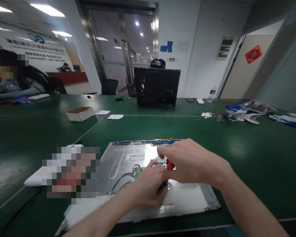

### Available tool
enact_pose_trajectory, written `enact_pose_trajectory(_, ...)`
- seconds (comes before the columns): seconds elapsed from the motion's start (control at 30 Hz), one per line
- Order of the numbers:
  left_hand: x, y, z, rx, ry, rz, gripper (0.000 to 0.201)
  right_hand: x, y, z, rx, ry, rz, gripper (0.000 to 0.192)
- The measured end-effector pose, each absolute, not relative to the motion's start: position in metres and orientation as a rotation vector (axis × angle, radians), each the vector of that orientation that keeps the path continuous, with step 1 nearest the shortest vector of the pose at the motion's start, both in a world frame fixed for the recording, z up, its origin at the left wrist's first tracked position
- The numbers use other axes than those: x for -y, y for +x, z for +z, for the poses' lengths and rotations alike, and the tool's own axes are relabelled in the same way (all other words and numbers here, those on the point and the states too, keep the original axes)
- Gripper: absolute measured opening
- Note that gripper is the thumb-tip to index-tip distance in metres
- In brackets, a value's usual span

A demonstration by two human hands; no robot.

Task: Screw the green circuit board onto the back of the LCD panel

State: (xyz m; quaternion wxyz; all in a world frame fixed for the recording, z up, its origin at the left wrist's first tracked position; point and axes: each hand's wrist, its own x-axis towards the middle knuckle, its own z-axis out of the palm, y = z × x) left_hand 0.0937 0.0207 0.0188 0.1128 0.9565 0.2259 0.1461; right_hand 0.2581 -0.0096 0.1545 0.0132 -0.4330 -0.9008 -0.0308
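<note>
A silver metal display panel point(124, 158) lies flat on the green table point(249, 158) in front of me, back side up, with a blue strip along its far edge. My right hand point(189, 161) is closed around a small tool with an orange-red handle point(169, 164), held upright over the panel's middle. My left hand point(148, 186) rests on the panel just below it, fingers curled at the tool's lower end, next to a small green circuit board point(138, 171) with black wires. The tool's tip is hidden by my hands.
A blurred patch covers something left of the panel. A white sheet point(185, 199) lies on the panel's near part. Farther off stand a black monitor casing point(157, 87), an open cardboard box point(80, 113), papers, a water bottle point(212, 93) and gloves and parts at right. A person sits far left.
</note>
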Motion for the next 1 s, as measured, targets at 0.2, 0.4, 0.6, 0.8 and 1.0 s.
enact_pose_trajectory(0.2,-0.022,0.096,0.017,-0.733,2.824,0.405,0.006,0.01,0.252,0.155,2.778,-1.45,-0.166,0.029)
enact_pose_trajectory(0.4,-0.024,0.097,0.014,-0.705,2.818,0.402,0.01,0.01,0.258,0.153,2.808,-1.269,-0.111,0.021)
enact_pose_trajectory(0.6,-0.021,0.094,0.021,-0.725,2.785,0.423,0.005,0.007,0.257,0.152,2.747,-1.402,-0.17,0.023)
enact_pose_trajectory(0.8,-0.02,0.092,0.027,-0.659,2.787,0.367,0.017,0.007,0.261,0.153,2.789,-1.312,-0.154,0.017)
enact_pose_trajectory(1.0,-0.02,0.091,0.026,-0.643,2.809,0.386,0.012,0.008,0.258,0.154,2.77,-1.398,-0.145,0.02)
